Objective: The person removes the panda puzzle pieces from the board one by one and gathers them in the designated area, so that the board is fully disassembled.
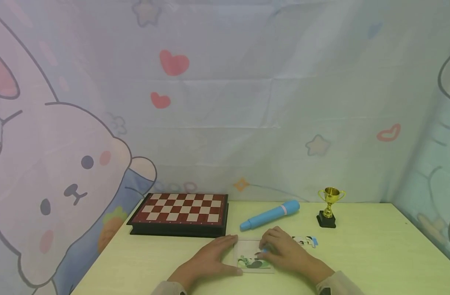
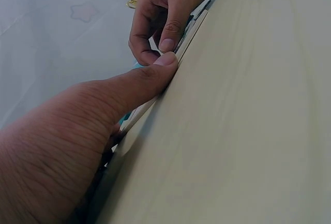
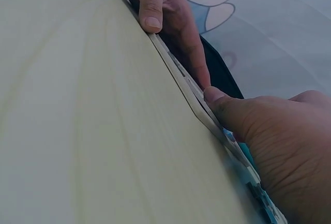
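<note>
The printed backdrop [image 1: 225, 98] stands behind the desk [image 1: 372, 254]. On it lies the chessboard [image 1: 180, 211], at ten o'clock from the shallow puzzle tray [image 1: 246, 246]. The left hand [image 1: 210, 259] is at nine o'clock, its grip spread wide, fingertips by the tray's ten o'clock corner and thumb by the seven o'clock one. The right hand [image 1: 287, 253], at three o'clock, has a nearly closed grip over the tray; it seems to pinch a small blue piece [image 1: 265, 250], though its own fingers hide most of that. The blue pen-shaped tube [image 1: 270, 215] lies near one o'clock, the gold trophy [image 1: 329, 209] at two, and loose printed pieces [image 1: 306, 241] between two and three, just beside the right hand. A piece pressed down askew could tip up its neighbours; if the left hand slackened, the tray could skid; a careless rightward swing could scatter the loose pieces.
</note>
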Motion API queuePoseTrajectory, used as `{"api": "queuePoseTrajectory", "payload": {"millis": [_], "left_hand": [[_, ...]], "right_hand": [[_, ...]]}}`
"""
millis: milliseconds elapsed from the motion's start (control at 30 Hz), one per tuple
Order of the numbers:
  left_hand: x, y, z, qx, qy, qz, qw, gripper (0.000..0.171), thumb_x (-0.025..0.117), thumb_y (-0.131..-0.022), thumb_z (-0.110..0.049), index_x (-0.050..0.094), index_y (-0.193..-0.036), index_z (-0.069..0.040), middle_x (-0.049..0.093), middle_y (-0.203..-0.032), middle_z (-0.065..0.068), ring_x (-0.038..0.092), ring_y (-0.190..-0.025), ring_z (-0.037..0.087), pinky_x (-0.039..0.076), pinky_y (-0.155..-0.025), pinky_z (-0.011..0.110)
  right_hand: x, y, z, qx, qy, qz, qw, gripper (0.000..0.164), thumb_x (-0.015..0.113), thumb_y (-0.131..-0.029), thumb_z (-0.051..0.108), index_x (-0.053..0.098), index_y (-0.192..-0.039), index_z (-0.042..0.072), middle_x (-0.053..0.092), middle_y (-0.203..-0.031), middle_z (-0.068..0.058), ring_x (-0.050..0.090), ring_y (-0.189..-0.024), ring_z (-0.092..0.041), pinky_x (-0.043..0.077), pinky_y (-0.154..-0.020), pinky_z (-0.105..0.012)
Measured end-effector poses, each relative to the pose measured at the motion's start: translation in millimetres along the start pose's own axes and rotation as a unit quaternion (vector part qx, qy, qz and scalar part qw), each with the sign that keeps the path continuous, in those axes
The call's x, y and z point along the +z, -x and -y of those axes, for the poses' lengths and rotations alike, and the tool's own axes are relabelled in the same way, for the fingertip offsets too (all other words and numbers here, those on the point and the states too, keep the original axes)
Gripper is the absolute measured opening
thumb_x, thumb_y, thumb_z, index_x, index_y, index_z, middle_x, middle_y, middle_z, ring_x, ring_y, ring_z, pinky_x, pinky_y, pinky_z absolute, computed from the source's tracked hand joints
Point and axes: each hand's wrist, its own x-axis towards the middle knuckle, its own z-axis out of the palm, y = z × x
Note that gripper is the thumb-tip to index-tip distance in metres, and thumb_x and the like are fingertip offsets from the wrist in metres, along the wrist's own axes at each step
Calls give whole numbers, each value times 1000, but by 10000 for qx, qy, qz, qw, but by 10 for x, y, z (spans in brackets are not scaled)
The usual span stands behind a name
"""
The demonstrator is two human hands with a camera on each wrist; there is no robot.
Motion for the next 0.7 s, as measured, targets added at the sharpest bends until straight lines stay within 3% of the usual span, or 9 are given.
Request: {"api": "queuePoseTrajectory", "payload": {"millis": [400, 700], "left_hand": [[-7, -14, 9, 31, -60, 28, 10000, 99, 68, -76, -76, 40, -156, -24, 39, -159, -2, 36, -146, 28, 34, -114, 57], [-22, 12, -20, 62, -39, 35, 10000, 99, 70, -77, -74, 41, -155, -21, 40, -159, 1, 36, -146, 29, 33, -115, 57]], "right_hand": [[-10, -2, 9, 164, 78, 11, 9998, 21, 75, -89, 44, 64, -100, 30, 60, -105, 20, 51, -100, -3, 51, -87, -33], [-26, 6, 16, -77, -69, -85, 9999, 19, 76, -90, 37, 63, -100, 27, 61, -99, 18, 52, -94, -5, 50, -81, -30]]}}
